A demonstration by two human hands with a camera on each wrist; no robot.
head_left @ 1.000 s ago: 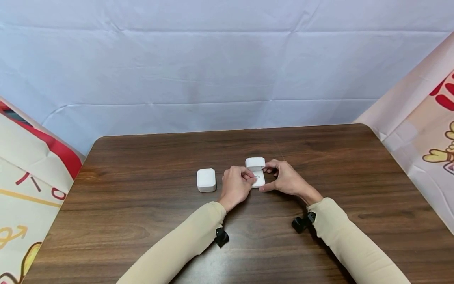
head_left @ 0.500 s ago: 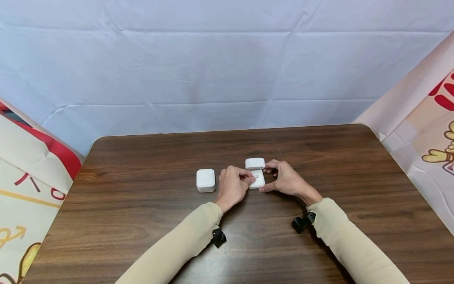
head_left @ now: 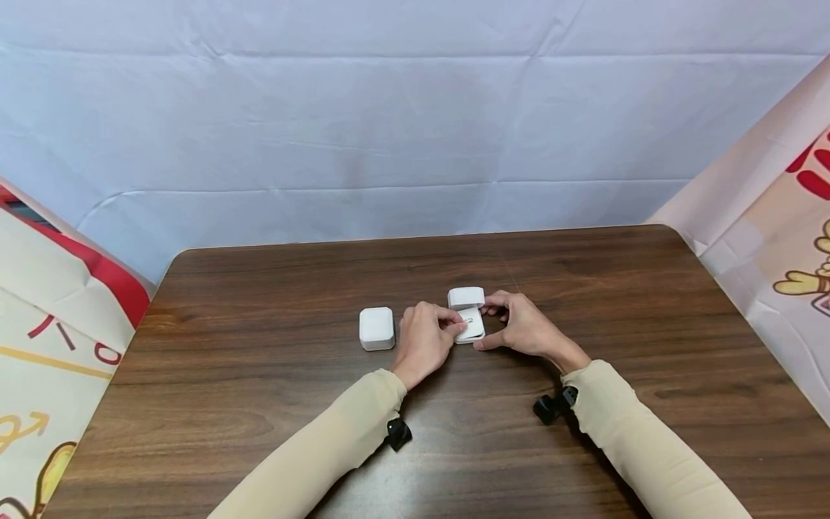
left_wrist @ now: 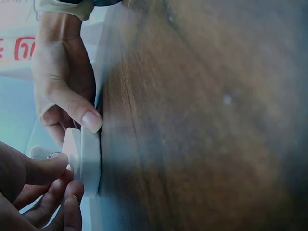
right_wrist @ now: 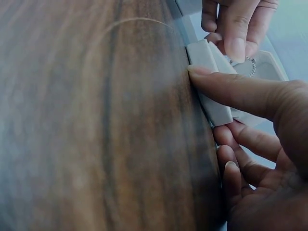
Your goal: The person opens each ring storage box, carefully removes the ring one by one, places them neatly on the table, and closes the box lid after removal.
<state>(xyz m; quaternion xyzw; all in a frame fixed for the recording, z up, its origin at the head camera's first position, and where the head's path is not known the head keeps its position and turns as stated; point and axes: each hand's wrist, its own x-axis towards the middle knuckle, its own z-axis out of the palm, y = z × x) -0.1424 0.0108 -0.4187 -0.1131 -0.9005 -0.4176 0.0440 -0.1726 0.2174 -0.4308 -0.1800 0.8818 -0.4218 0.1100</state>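
Observation:
A small white ring box point(head_left: 466, 297) stands with its lid raised, right of the table's middle. My right hand point(head_left: 528, 330) holds it from the right, thumb on the front of the base point(right_wrist: 220, 112) and fingers round the side and back. Out of the base tilts the white insert point(right_wrist: 219, 58), with a thin silver-coloured ring point(right_wrist: 252, 67) set with small stones in it. My left hand point(head_left: 423, 339) pinches the insert's left edge, thumb close beside the ring. The fingertips partly hide the ring and that edge.
A second white box point(head_left: 377, 328), closed, stands left of my left hand. Both stand on a dark wood-grain table point(head_left: 272, 418). Behind it hangs a pale cloth point(head_left: 415, 130). Black cameras sit at both wrists.
My left thumb and fingers have shifted slightly left, away from the ring. The insert, which lay flat in the base, now tilts up with the ring. My right hand has stayed in place.

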